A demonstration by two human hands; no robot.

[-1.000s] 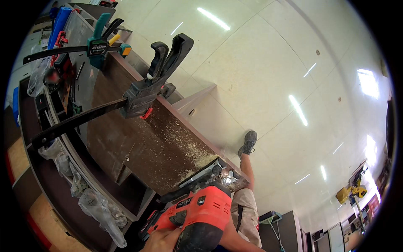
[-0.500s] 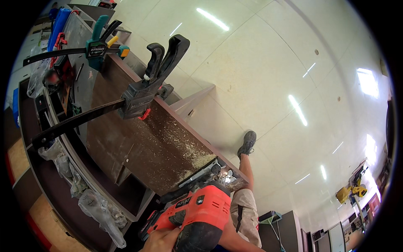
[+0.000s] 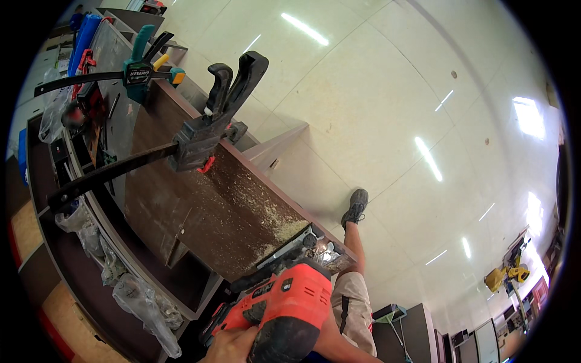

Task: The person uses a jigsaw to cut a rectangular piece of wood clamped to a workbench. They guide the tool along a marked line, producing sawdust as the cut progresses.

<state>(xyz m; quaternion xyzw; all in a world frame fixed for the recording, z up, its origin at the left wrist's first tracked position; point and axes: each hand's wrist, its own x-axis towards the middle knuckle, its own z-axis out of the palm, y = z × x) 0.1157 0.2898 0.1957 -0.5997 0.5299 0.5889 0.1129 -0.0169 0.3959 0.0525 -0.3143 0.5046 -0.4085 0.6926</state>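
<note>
My left hand (image 3: 233, 345) is wrapped round the handle of a red and black jigsaw (image 3: 299, 293) at the bottom centre. The saw's metal base plate (image 3: 284, 249) lies at the near end of a dark brown board (image 3: 206, 209). My right forearm (image 3: 339, 346) reaches in behind the saw; its body hides my right hand. Pale sawdust (image 3: 284, 227) is scattered over the board just beyond the base plate. Farther along the edge, a black bar clamp (image 3: 200, 142) grips the board. A teal and black clamp (image 3: 139, 72) sits beyond it.
Crumpled clear plastic bags (image 3: 142, 305) lie in the dark open cabinet frame (image 3: 66, 242) at the left. My shoe (image 3: 356, 206) stands on the glossy tiled floor (image 3: 387, 109) right of the board. A grey cabinet (image 3: 417, 330) and green-handled tool (image 3: 390, 313) are at lower right.
The jigsaw has shifted and tilted very slightly, and a bit more of its metal base plate shows. My left hand keeps its hold. The clamps appear a touch to the left as the view moves.
</note>
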